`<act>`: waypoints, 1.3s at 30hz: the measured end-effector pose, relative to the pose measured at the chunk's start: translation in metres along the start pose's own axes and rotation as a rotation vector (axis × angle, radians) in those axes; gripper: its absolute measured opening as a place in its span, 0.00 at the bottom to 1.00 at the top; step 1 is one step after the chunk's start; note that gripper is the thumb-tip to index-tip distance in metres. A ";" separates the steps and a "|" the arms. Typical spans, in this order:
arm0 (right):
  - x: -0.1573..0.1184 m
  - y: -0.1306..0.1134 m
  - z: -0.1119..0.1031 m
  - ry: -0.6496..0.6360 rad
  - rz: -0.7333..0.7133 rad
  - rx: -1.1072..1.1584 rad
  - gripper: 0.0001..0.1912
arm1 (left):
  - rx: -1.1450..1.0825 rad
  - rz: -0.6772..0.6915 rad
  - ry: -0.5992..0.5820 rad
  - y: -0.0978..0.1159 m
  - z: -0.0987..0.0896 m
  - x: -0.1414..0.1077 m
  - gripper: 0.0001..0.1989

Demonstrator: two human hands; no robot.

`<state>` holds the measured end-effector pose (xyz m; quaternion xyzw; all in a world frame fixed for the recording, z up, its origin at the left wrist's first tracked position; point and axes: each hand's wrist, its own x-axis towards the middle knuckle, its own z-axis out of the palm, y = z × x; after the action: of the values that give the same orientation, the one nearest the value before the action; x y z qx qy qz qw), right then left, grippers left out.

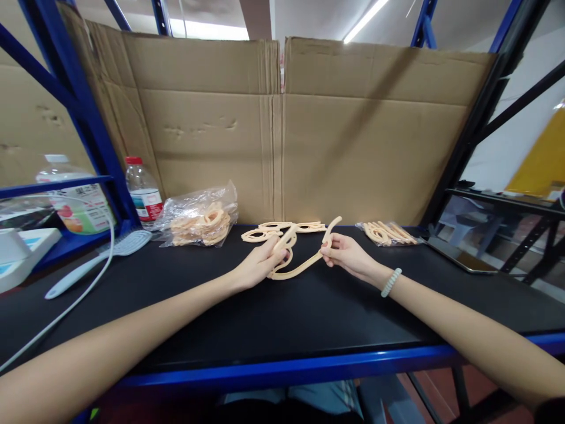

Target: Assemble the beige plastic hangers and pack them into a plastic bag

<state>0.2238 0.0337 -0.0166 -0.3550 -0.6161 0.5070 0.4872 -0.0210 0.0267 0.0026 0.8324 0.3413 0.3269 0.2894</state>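
Note:
A long beige flexible strip (296,272) hangs between my hands above the black tabletop, sagging in a curve. My left hand (260,262) is closed on its looped, bunched part, thumb on top. Near the strip's free end, which sticks up past the fingers, my right hand (346,254) pinches it. Just behind my hands lie more looped beige strips (256,235) on the table. What they are made of, I cannot tell.
At the left are a clear bag of coiled beige strips (200,227), a red-capped bottle (143,197), a pale hairbrush (103,259) and a white cable (95,280). A smaller bag (388,233) and a flat dark tablet-like object (461,257) lie right. Cardboard (353,141) walls the back.

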 end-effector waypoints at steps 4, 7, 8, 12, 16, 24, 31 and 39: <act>-0.003 0.003 0.008 -0.038 -0.044 -0.086 0.18 | 0.012 0.062 -0.207 0.010 -0.001 -0.003 0.14; -0.006 0.004 0.014 -0.046 -0.132 -0.167 0.16 | -0.099 0.068 -0.304 0.014 0.000 -0.004 0.14; -0.008 0.004 0.016 -0.050 -0.164 -0.183 0.15 | -0.164 0.054 -0.314 0.014 0.001 -0.004 0.14; -0.015 -0.002 0.022 -0.073 -0.284 -0.226 0.12 | -0.287 -0.089 -0.256 0.007 0.009 -0.002 0.14; -0.021 -0.010 0.027 -0.059 -0.440 -0.492 0.09 | -0.191 -0.107 -0.291 -0.003 0.017 -0.002 0.16; -0.022 -0.010 0.025 -0.107 -0.615 -0.759 0.08 | 0.187 0.075 -0.217 0.006 0.016 -0.003 0.15; -0.028 -0.013 0.023 -0.234 -0.793 -1.098 0.14 | 0.432 0.199 -0.254 0.013 0.016 -0.006 0.16; -0.027 -0.017 0.022 -0.277 -1.154 -1.416 0.14 | 0.493 0.211 -0.280 0.012 0.015 -0.004 0.15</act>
<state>0.2105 -0.0013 -0.0069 -0.1443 -0.9165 -0.2715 0.2558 -0.0077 0.0130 0.0002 0.9453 0.2790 0.1445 0.0873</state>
